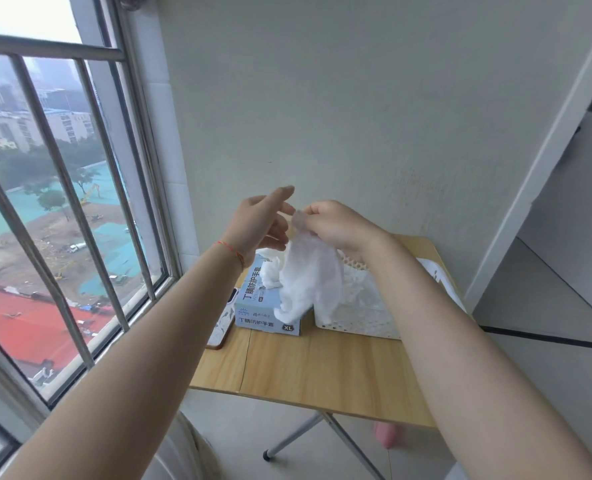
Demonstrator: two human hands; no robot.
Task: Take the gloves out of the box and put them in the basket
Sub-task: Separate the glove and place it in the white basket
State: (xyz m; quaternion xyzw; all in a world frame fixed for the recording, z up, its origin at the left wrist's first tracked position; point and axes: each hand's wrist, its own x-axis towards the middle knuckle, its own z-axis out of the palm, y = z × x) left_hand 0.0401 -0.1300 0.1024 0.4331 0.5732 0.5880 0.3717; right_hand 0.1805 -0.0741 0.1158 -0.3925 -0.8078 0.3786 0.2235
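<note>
Holding: right hand (336, 225) pinches the top of a white glove (310, 278) between curled fingers; the glove hangs limp over the gap between box and basket.
Left grip: left hand (263, 221) is raised just beside the pinch, fingers loosely extended; its fingertips look to touch the glove's top edge, but I cannot tell whether they hold it.
Box: pale blue glove box (270, 306) sits on the table, another glove (270, 271) bunched up out of its top slot.
Basket: white perforated basket (356, 320) stands just right of the box, nearly touching it; white material already lies inside.
Risk 1: the hanging tail droops on the box side, so on release it could drape over the basket rim or fall between the two.
Risk 2: thin gloves cling; the one protruding from the slot may drag out with the next pull and drop on the table.
Risk 3: the light box could shift toward the phone (223, 323) at the left edge.
Table: small wood-grain folding table (322, 368) on metal legs, set against a plain pale wall.
Room: barred window (62, 202) to the left, high over a building site; tiled floor below.
</note>
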